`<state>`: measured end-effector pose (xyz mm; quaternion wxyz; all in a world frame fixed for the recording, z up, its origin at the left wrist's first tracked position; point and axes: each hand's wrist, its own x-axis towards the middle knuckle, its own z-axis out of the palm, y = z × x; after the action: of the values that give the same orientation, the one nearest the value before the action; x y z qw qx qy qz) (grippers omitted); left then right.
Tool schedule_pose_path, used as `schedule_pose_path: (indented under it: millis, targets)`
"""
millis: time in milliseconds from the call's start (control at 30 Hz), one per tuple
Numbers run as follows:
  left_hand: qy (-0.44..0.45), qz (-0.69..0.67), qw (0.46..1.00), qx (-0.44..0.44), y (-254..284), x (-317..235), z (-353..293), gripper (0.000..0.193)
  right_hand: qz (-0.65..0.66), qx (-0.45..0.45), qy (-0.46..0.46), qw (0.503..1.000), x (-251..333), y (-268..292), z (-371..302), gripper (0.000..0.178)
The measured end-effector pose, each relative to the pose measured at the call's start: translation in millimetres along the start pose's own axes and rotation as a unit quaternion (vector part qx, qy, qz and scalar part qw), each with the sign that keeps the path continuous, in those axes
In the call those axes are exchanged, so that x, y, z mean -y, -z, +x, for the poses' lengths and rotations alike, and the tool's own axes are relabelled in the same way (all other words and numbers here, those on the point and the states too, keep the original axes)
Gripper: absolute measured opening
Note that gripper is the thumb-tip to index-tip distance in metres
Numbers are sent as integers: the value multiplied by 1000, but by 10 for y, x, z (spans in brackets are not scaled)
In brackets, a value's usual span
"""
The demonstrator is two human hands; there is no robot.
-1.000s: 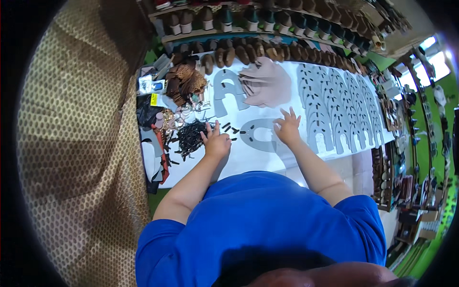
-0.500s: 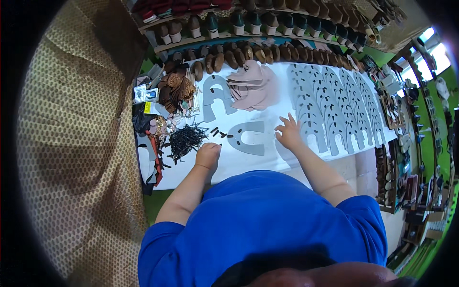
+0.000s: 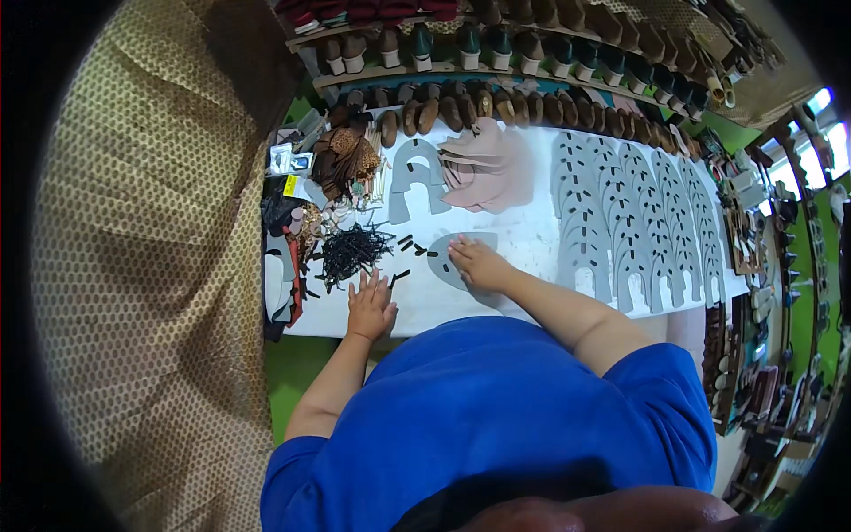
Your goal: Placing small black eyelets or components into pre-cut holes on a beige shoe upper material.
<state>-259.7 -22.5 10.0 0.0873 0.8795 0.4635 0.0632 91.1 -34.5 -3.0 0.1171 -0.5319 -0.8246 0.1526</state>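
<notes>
My right hand [image 3: 479,264] lies over a grey U-shaped piece [image 3: 440,254], its fingers stretched out and covering much of the piece. Small dark tabs show on the part left uncovered. My left hand [image 3: 369,309] rests on the white table with fingers spread, holding nothing. Just beyond its fingertips is a tangled pile of thin black strips [image 3: 353,252]. A few short black strips [image 3: 406,240] lie loose between the pile and the grey piece, and another loose strip [image 3: 400,277] sits beside the left fingers.
Overlapping grey U-shaped pieces with dark tabs [image 3: 585,226] stand in several columns on the right. Farther back are stacked pink pieces [image 3: 486,173] and more grey pieces [image 3: 413,182]. Brown bundles [image 3: 346,160] clutter the left. Shoes [image 3: 470,46] line shelves behind the white table [image 3: 523,232].
My right hand has moved left from bare table onto the grey U-shaped piece. My left hand has gone from closed to spread, and a loose black strip now shows near it. The view has shifted slightly.
</notes>
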Motion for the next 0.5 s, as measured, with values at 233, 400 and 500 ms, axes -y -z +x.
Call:
schedule_pose_path:
  millis: [233,400,500]
  targets:
    - [118,-4,992,51,43,-215,-83,82,-90,109,0,990,96,190,284,70]
    - [140,-7,988,59,-88,-265,44,89,-72,-34,71,994,159,92,427,81]
    - [138,-25,989,51,-252,-282,97,93,-30,26,68,997,309,-37,322,85]
